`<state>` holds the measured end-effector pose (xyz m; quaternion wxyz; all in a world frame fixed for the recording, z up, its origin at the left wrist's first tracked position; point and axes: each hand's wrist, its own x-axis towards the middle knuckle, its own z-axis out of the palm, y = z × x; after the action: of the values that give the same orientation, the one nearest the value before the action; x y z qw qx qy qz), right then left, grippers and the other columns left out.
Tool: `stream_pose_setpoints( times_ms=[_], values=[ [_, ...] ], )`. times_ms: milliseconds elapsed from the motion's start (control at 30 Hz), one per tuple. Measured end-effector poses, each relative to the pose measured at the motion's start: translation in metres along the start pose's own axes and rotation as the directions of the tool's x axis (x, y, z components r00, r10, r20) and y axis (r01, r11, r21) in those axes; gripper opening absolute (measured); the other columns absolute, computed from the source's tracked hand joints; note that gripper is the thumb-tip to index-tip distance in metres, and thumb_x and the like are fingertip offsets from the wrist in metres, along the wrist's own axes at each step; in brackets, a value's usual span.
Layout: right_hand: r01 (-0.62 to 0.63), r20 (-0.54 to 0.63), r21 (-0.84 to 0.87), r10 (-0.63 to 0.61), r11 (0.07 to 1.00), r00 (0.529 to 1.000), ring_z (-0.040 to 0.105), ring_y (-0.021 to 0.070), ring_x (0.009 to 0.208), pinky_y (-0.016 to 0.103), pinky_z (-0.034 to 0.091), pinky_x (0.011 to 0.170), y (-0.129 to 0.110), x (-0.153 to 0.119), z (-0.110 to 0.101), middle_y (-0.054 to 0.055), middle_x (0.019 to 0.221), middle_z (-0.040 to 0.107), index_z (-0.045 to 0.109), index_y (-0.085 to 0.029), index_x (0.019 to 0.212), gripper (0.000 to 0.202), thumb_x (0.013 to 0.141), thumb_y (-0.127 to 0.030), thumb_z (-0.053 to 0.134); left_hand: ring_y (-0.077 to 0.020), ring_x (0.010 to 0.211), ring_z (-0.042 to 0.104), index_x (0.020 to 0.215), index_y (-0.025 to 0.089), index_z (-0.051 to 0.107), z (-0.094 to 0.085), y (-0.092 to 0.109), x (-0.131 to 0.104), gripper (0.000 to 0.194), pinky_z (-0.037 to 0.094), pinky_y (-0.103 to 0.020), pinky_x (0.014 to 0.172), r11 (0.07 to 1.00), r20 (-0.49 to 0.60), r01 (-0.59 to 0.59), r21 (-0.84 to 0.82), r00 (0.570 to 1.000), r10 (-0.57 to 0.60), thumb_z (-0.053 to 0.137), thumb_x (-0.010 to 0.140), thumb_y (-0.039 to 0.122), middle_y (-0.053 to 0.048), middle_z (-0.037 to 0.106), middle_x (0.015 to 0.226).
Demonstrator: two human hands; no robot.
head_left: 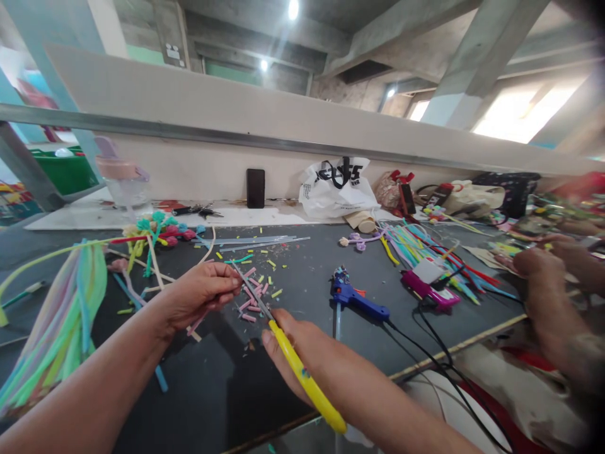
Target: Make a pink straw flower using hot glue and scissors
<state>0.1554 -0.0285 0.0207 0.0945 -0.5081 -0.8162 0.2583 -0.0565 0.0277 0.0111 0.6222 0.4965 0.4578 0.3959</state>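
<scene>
My right hand [293, 353] is closed on yellow-handled scissors [302, 372], whose blades point up and left toward my other hand. The fingers of my left hand [201, 293] are pinched together near the blade tips; a pinkish strip [193, 329] shows just under that hand, and what the fingertips hold is too small to name. Short pink pieces [255, 297] and small yellow-green pieces [271, 263] lie scattered beside the blades on the dark table [212, 391].
Fuzzy pastel stems [70, 302] lie at the left beside colourful fuzzy flowers [158, 227]. A blue glue gun [359, 302] and a magenta one [430, 291] trail cords at the right. Behind stand a phone [256, 188] and a white bag [335, 189]. Another person's hands [543, 271] are far right.
</scene>
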Motion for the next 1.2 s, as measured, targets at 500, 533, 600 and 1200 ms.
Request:
stream_pose_setpoints(
  times_ms=[500, 533, 600, 1200],
  values=[
    [0.034, 0.004, -0.058, -0.034, 0.998, 0.999, 0.065, 0.0198, 0.065, 0.025, 0.031, 0.049, 0.006, -0.002, 0.002, 0.004, 0.079, 0.069, 0.049, -0.026, 0.104, 0.026, 0.09, -0.041, 0.034, -0.001, 0.035, 0.029, 0.067, 0.012, 0.058, -0.002, -0.001, 0.0, 0.015, 0.017, -0.012, 0.034, 0.999, 0.038, 0.028, -0.03, 0.999, -0.027, 0.064, 0.073, 0.024, 0.005, 0.047, 0.044],
    [0.043, -0.008, -0.071, -0.044, 0.997, 0.999, 0.065, 0.0195, 0.064, 0.025, 0.03, 0.048, 0.008, -0.003, 0.005, 0.003, 0.077, 0.069, 0.05, -0.026, 0.104, 0.026, 0.09, -0.041, 0.035, -0.0009, 0.035, 0.029, 0.067, 0.012, 0.058, -0.002, 0.0, -0.001, 0.015, 0.017, -0.012, 0.034, 0.999, 0.038, 0.033, -0.028, 0.999, -0.032, 0.064, 0.073, 0.024, 0.005, 0.047, 0.044],
    [0.059, -0.026, -0.091, -0.062, 0.994, 0.998, 0.064, 0.0185, 0.062, 0.025, 0.029, 0.047, 0.011, -0.002, 0.011, 0.003, 0.075, 0.068, 0.05, -0.025, 0.105, 0.025, 0.09, -0.04, 0.036, -0.001, 0.035, 0.028, 0.068, 0.012, 0.058, -0.002, 0.002, -0.002, 0.014, 0.017, -0.012, 0.033, 0.999, 0.04, 0.044, -0.025, 0.998, -0.043, 0.063, 0.073, 0.024, 0.006, 0.046, 0.043],
    [0.03, 0.085, 0.073, -0.036, 0.997, 0.996, 0.059, 0.0169, 0.069, 0.025, 0.04, 0.06, -0.003, 0.01, -0.017, 0.006, 0.08, 0.065, 0.057, -0.018, 0.091, 0.03, 0.09, -0.037, 0.034, -0.0018, 0.034, 0.035, 0.065, 0.012, 0.057, -0.005, -0.004, 0.004, 0.016, 0.022, -0.011, 0.032, 0.994, -0.009, 0.109, -0.031, 0.994, -0.109, 0.064, 0.072, 0.024, 0.003, 0.05, 0.045]
  ],
)
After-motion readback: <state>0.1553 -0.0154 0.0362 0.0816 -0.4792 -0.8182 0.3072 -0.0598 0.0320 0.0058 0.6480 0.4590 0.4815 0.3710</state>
